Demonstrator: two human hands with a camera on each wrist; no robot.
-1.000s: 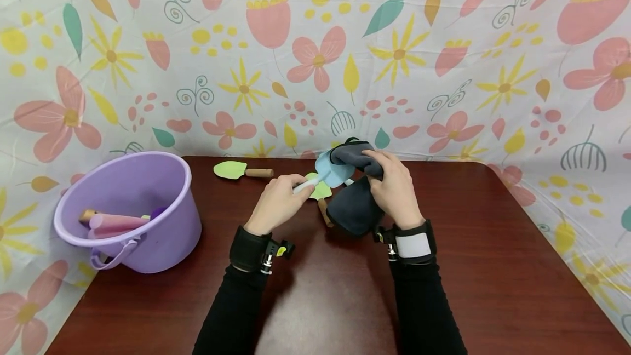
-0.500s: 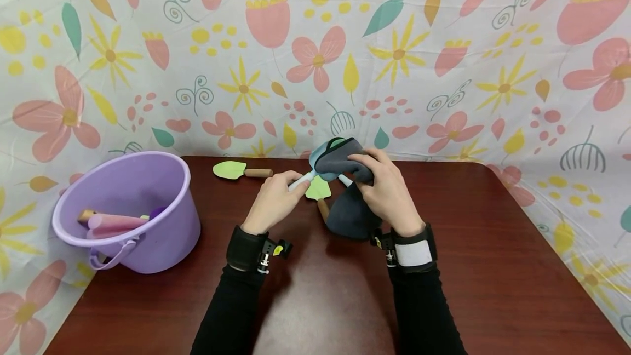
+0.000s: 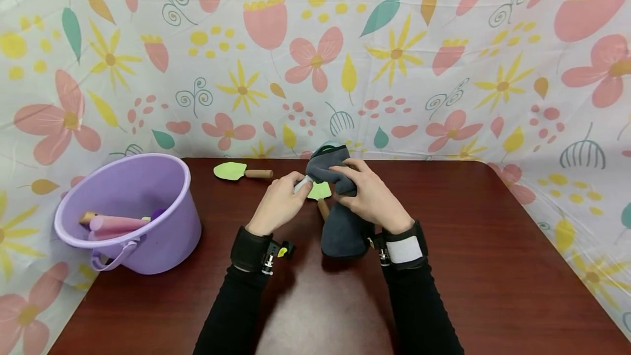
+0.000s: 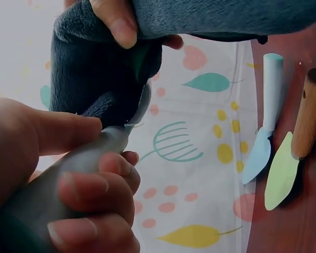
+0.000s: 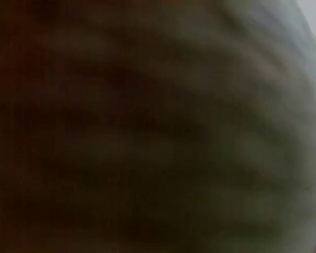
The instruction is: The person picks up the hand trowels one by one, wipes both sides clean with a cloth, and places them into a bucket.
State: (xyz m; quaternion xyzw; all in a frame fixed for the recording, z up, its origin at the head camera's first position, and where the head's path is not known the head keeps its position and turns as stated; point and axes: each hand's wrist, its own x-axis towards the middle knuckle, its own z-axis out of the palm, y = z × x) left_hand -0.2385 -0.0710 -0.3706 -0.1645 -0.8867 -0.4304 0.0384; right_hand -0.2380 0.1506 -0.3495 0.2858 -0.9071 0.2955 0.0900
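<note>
My left hand [image 3: 278, 204] grips the pale handle of a small trowel [image 3: 303, 184], whose light-blue blade is mostly hidden behind a dark grey cloth [image 3: 347, 232]. My right hand [image 3: 370, 196] pinches the cloth against the blade, and its lower part hangs down toward the table. In the left wrist view, the cloth [image 4: 68, 74] wraps over the blade just beyond the left fingertips. A green trowel [image 3: 320, 190] with a wooden handle lies beneath. Beside it, the left wrist view shows a blue trowel [image 4: 273, 95] with a white handle. The right wrist view is dark and blurred.
A purple bucket [image 3: 177, 223] stands at the left, holding pink-handled things [image 3: 118, 222] and a wooden-ended one. Another green trowel [image 3: 230, 171] lies near the table's back edge. Behind the brown table [image 3: 493, 267] hangs a flowered cloth backdrop [image 3: 419, 125].
My right hand has moved left and slightly down, bringing the cloth over the blue blade toward the handle. The cloth's hanging part has shifted down and left. My left hand stays nearly still.
</note>
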